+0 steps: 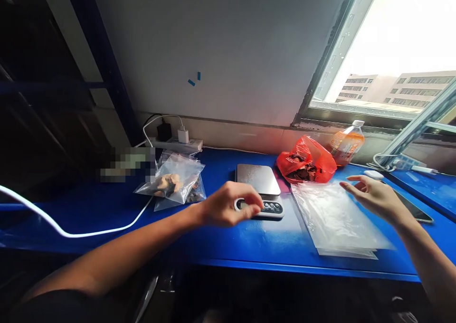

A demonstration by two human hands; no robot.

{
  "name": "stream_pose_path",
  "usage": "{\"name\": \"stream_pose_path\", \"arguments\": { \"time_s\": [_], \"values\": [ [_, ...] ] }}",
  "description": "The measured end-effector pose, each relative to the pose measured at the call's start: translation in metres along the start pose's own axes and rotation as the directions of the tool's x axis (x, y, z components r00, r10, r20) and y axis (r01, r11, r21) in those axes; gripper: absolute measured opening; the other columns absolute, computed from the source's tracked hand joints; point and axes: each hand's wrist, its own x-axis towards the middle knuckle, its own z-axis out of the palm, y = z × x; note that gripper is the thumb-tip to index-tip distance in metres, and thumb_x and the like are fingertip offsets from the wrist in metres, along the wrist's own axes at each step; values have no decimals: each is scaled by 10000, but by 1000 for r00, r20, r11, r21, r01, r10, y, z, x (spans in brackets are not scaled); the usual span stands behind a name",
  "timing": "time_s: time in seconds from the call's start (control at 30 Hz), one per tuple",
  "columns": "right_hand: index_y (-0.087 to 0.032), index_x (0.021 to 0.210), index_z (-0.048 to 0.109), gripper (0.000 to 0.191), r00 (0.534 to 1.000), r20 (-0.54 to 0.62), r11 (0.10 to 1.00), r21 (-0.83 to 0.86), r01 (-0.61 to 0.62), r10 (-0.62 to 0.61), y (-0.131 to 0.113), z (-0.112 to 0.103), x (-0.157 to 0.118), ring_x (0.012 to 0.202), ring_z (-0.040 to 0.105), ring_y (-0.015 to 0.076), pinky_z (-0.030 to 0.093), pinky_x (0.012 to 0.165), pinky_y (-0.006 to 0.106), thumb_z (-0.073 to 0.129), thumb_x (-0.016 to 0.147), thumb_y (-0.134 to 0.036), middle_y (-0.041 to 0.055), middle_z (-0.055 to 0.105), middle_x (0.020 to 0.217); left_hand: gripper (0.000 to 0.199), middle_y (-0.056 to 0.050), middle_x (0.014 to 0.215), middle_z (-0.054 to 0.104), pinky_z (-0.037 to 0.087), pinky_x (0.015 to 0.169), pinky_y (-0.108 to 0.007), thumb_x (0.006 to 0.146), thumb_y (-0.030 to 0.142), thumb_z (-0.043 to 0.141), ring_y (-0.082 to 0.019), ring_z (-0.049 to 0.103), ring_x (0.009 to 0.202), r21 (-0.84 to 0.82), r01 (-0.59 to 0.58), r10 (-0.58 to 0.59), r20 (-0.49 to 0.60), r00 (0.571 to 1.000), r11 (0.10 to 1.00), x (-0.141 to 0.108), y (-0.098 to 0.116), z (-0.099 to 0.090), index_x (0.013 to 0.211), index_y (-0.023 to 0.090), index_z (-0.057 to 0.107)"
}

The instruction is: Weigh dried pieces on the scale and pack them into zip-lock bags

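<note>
A kitchen scale (259,179) with a square metal plate and a button panel rests on the blue table; nothing lies on its plate. My left hand (231,204) hovers in front of the scale and partly covers its display. Its fingers are loosely curled with the thumb close to them, and I see nothing in them. On the right, a stack of clear zip bags (342,223) lies flat. Over the far right side of these bags is my right hand (377,197), thumb and fingers apart and holding nothing. A red plastic bag (306,159) with dark dried pieces inside stands open behind the stack.
Filled clear bags (174,180) with light brown dried pieces lie to the left. Behind them sit a power strip (188,145) and a white cable (89,234). A drink bottle (347,143) stands by the window; a phone (415,206) lies beyond my right hand.
</note>
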Motion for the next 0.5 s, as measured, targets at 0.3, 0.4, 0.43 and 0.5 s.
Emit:
{"name": "stream_pose_path", "arguments": {
  "time_s": [0.3,0.4,0.43,0.5],
  "values": [
    [-156,901,660,258,634,444,599,800,37,-633,-203,52,-40,731,608,137,476,652,249,469,952,-322,54,661,813,240,-49,708,685,517,609,-297,866,279,518,-155,606,618,309,-665,665,123,737,680,-2,15,25,661,166,573],
    [-155,942,657,292,668,489,526,834,-169,-561,-217,71,-39,801,609,140,474,714,245,456,962,-367,46,665,855,294,-65,700,685,519,630,-311,910,303,439,-165,617,634,373,-571,601,42,798,732,-7,13,14,703,157,588],
    [-162,967,654,293,660,506,503,837,-218,-556,-217,77,-37,829,604,141,470,733,246,461,959,-382,44,661,883,314,-64,690,683,519,626,-307,922,314,418,-163,617,631,375,-557,590,31,806,741,-9,12,12,708,158,587],
    [-167,972,640,286,627,535,460,836,-298,-566,-216,86,-33,778,579,130,455,683,234,492,941,-410,29,634,833,315,-52,663,678,517,607,-294,924,327,428,-155,612,606,375,-575,612,25,790,727,-10,9,10,701,163,579]
  ]
}}
